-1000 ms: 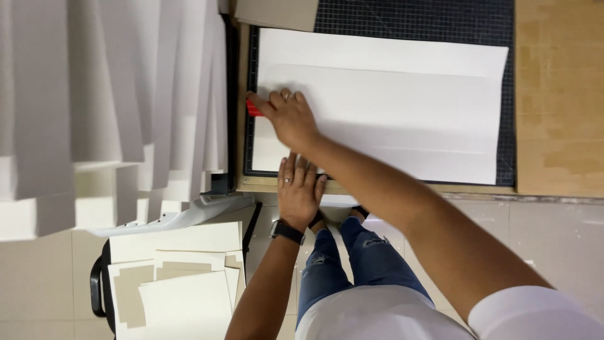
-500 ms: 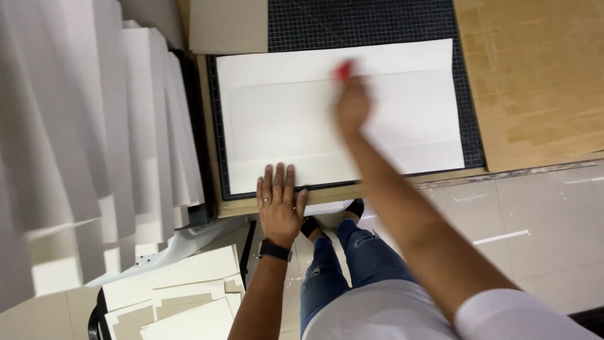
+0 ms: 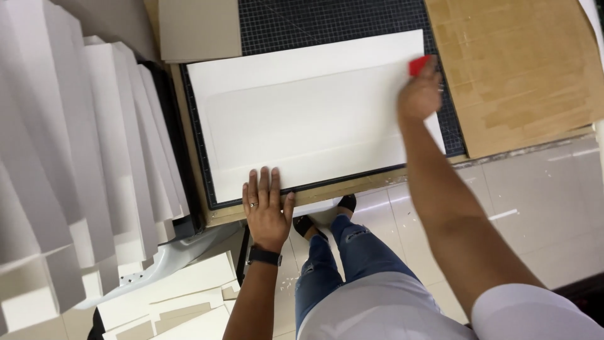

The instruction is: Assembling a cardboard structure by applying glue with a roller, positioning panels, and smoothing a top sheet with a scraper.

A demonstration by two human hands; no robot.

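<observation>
A large white sheet lies flat on a dark gridded cutting mat. My left hand presses flat on the sheet's near edge, fingers spread, a ring and a black wristwatch on it. My right hand is at the sheet's right end, closed around a small red tool that rests against the paper. A faint rectangular outline shows through the sheet.
Brown cardboard covers the table to the right of the mat. A grey board lies at the mat's top left. Folded white paper stacks stand on the left. Cut white and grey pieces lie low on the left. Below is tiled floor.
My right hand has swept the red tool from the sheet's left end across to its right end. My left hand has stayed pressed on the near edge.
</observation>
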